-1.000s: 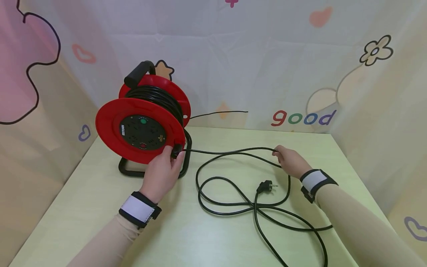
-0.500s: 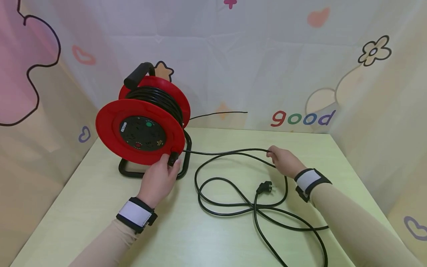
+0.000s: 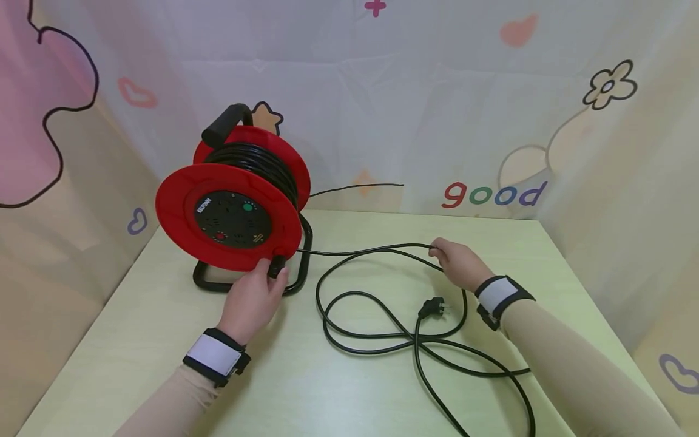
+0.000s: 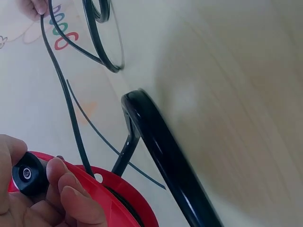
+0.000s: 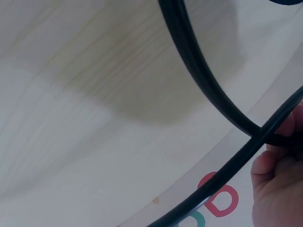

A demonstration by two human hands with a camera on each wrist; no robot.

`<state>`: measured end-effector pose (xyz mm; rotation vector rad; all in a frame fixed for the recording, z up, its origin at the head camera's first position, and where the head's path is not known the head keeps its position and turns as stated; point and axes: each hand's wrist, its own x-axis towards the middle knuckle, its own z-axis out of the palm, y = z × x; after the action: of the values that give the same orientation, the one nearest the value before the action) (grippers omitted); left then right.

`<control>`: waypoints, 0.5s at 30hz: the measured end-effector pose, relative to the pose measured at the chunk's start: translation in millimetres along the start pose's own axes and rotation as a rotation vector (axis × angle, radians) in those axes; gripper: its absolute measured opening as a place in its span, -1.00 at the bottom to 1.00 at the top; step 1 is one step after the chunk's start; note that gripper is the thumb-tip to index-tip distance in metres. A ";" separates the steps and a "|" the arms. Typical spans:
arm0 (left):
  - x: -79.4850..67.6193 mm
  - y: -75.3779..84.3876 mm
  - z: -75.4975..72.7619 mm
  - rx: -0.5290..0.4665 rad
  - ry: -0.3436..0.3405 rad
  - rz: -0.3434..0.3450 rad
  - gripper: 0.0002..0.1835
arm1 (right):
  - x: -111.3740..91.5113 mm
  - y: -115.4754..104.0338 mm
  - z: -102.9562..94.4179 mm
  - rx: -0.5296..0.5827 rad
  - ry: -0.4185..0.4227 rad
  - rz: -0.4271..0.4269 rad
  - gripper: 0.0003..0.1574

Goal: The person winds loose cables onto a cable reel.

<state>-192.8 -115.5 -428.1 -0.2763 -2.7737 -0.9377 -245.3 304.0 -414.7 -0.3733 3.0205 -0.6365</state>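
Note:
On the left of the table stands a red cable reel (image 3: 173, 203), with black cable wound between its two discs. My left hand (image 3: 250, 301) grips the black crank knob (image 3: 276, 266) low on the front disc, with thumb and fingers around the knob (image 4: 29, 174) in the left wrist view. To the right, my right hand (image 3: 461, 265) pinches the black cable (image 3: 360, 252) that runs from the reel just above the table. In the right wrist view two stretches of cable (image 5: 208, 189) cross in front of the partly hidden right hand (image 5: 279, 189).
Loose cable loops lie on the pale table (image 3: 306, 388), and one length runs off the front edge. A black plug (image 3: 433, 307) rests among them. The reel has a black tube stand (image 3: 213, 284) and a top handle (image 3: 226, 124). Printed curtains (image 3: 382, 121) enclose the table.
The reel's front disc has turned clockwise, its knob moving down and left with my left hand. My right hand has moved left, still holding the cable.

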 end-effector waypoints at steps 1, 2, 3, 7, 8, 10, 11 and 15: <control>-0.4 -1.2 0.4 0.002 -0.001 -0.001 -0.67 | -0.1 -0.5 0.1 0.007 0.001 0.003 -0.77; -0.5 -2.6 0.8 0.005 -0.002 -0.003 -0.67 | 0.0 -1.3 0.3 0.014 0.004 0.006 -0.77; -0.8 -3.9 1.1 0.007 -0.003 -0.007 -0.67 | -0.1 -2.3 0.1 0.024 0.005 0.006 -0.77; -2.6 -10.4 1.6 0.014 -0.011 -0.037 -0.69 | 2.7 -7.2 2.6 0.043 0.014 -0.004 -0.75; -3.0 -11.7 1.5 0.013 -0.013 -0.044 -0.69 | 3.5 -8.7 3.4 0.043 0.017 -0.006 -0.76; -4.1 -14.1 1.3 0.014 -0.013 -0.051 -0.70 | 5.1 -10.7 5.2 0.041 0.019 -0.010 -0.76; -4.6 -15.5 1.1 0.017 -0.012 -0.051 -0.70 | 5.9 -11.6 6.2 0.039 0.018 -0.008 -0.77; -7.0 -21.1 0.1 0.022 -0.013 -0.052 -0.70 | 9.1 -14.1 9.9 0.033 0.011 -0.020 -0.78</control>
<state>-191.1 -132.7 -442.1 -0.2091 -2.8138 -0.9198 -250.1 285.4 -417.9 -0.4011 3.0161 -0.6908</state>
